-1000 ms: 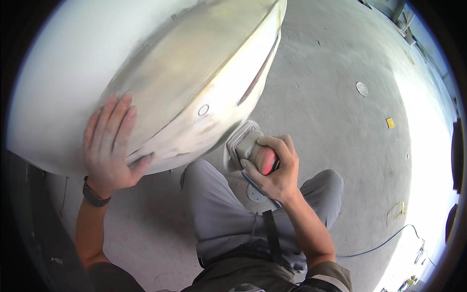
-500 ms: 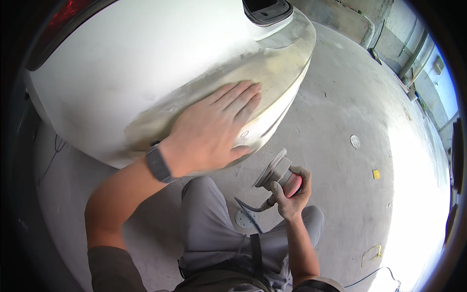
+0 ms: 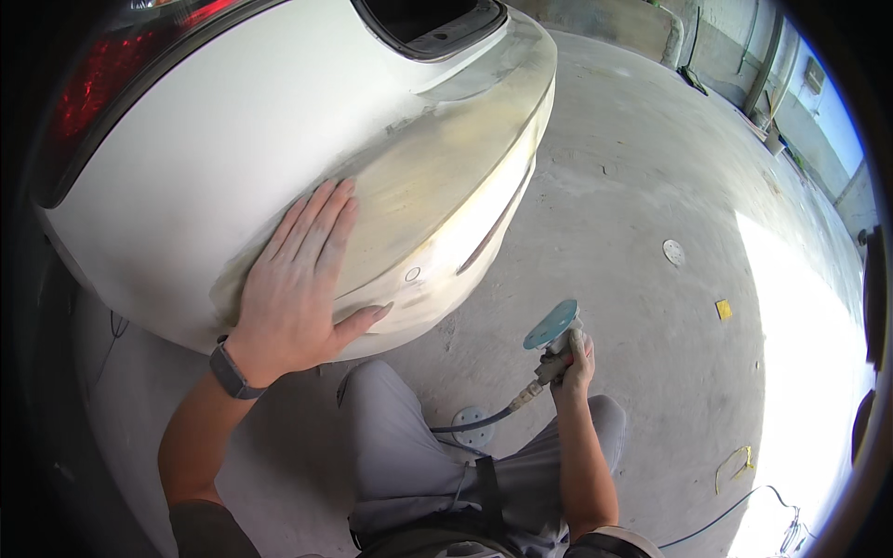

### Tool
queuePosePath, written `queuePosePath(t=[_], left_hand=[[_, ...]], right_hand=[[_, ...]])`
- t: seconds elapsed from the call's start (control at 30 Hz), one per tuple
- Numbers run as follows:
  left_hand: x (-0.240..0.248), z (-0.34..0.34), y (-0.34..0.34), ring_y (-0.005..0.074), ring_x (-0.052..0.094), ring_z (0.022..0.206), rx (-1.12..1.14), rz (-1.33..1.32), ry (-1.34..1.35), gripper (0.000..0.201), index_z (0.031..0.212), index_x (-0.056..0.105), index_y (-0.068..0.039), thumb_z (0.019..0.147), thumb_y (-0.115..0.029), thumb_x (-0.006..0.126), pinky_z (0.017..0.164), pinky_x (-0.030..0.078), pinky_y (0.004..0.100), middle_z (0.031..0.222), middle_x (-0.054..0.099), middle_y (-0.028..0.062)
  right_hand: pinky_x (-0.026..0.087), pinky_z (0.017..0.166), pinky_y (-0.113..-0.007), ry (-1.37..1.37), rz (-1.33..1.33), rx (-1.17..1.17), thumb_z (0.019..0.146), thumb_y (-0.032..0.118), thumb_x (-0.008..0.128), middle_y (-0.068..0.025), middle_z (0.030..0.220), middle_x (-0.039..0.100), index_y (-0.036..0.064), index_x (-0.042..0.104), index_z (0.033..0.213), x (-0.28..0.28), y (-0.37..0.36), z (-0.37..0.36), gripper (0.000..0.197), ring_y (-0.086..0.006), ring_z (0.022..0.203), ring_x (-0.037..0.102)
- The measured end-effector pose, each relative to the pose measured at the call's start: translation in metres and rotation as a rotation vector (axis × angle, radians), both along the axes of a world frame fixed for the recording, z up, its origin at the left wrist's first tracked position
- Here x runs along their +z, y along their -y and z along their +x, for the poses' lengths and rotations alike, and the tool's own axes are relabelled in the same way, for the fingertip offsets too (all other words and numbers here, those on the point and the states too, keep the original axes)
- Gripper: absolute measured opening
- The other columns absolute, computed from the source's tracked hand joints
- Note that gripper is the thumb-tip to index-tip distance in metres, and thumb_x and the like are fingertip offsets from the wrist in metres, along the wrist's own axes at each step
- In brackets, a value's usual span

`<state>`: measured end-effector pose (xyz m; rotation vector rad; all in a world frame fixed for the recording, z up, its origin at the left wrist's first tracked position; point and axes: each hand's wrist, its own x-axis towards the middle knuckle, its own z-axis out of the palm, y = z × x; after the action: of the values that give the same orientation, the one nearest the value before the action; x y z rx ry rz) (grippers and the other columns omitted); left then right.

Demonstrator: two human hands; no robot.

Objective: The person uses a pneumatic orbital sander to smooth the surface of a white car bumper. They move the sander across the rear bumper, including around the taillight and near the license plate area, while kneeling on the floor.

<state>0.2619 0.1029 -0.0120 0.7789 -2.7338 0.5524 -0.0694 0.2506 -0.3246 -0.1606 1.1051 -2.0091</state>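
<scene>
Presently, left hand: the left hand [image 3: 296, 290] lies flat on the white car bumper [image 3: 279, 167], palm down, fingers together and stretched up toward the dull yellowish sanded patch [image 3: 437, 186], thumb spread out to the right.
Left grip: fully open, closed on nothing, only pressing on the panel.
Left wrist: a dark watch band [image 3: 231, 371] sits on it; the forearm comes up from the lower left.
Right hand: the right hand [image 3: 575, 358] is held low and away from the bumper, above the right knee, arm bent in from the lower edge.
Right grip: fingers wrapped tight around the body of the air sander [image 3: 555, 337].
Sander: its round blue pad [image 3: 551, 325] tilts up and left, clear of the car; a dark hose [image 3: 474, 423] runs from it down across the grey trousers [image 3: 419, 465].
Floor: a round pale disc [image 3: 673, 252] and a small yellow square scrap [image 3: 723, 309] lie on the concrete floor [image 3: 633, 186], well right of the sander.
Tail light: red tail light [image 3: 102, 65], at the upper left.
</scene>
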Motion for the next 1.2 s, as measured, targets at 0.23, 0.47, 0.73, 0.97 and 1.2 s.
queuePosePath(t=[0.23, 0.47, 0.73, 0.97, 1.2], left_hand=[[-0.001, -0.171, 0.059, 0.0437, 0.029, 0.159, 0.063, -0.035, 0.081, 0.104, 0.157, 0.031, 0.019, 0.099, -0.062, 0.059, 0.132, 0.023, 0.0456, 0.168, 0.030, 0.0342], [-0.046, -0.308, 0.083, 0.0397, 0.023, 0.162, 0.211, 0.095, 0.536, 0.100, 0.162, 0.030, 0.010, 0.101, -0.066, 0.050, 0.133, 0.017, 0.0462, 0.169, 0.032, 0.0296], [-0.223, -0.281, -0.034, 0.0320, 0.058, 0.140, -0.267, 1.291, -0.155, 0.074, 0.157, 0.048, -0.002, 0.111, -0.060, 0.045, 0.116, 0.044, 0.0417, 0.151, 0.058, 0.0240], [-0.224, -0.279, -0.067, 0.0147, 0.065, 0.080, -0.454, 1.438, -0.537, 0.043, 0.115, 0.070, 0.000, 0.109, -0.042, 0.064, 0.075, 0.053, 0.0292, 0.087, 0.071, 0.0080], [-0.247, -0.277, -0.054, 0.0279, 0.060, 0.049, -0.555, 0.875, -0.433, 0.035, 0.087, 0.063, -0.004, 0.107, -0.033, 0.067, 0.048, 0.045, 0.0369, 0.058, 0.058, 0.0119]], right_hand=[[0.056, 0.057, -0.039, 0.142, -0.056, 0.032, 0.104, 0.030, 0.069, -0.0112, 0.088, 0.065, 0.0108, 0.050, 0.104, -0.026, 0.004, -0.013, 0.026, -0.0239, 0.065, 0.064], [0.056, 0.059, -0.037, 0.210, -0.131, 0.007, 0.106, 0.031, 0.064, -0.0108, 0.090, 0.068, 0.0091, 0.055, 0.108, -0.022, 0.000, -0.021, 0.024, -0.0232, 0.069, 0.066], [0.064, 0.072, -0.041, 0.379, -0.257, -0.126, 0.106, 0.044, 0.052, -0.0120, 0.115, 0.071, 0.0063, 0.062, 0.130, -0.009, -0.048, -0.042, 0.046, -0.0269, 0.090, 0.073], [0.064, 0.082, -0.039, 0.248, -0.065, -0.108, 0.104, 0.052, 0.051, -0.0134, 0.124, 0.069, 0.0064, 0.062, 0.134, -0.003, -0.091, -0.029, 0.056, -0.0250, 0.101, 0.072], [0.061, 0.072, -0.037, 0.374, 0.086, -0.112, 0.107, 0.049, 0.057, -0.0092, 0.108, 0.069, 0.0065, 0.062, 0.132, 0.029, -0.102, -0.016, 0.050, -0.0212, 0.086, 0.070]])
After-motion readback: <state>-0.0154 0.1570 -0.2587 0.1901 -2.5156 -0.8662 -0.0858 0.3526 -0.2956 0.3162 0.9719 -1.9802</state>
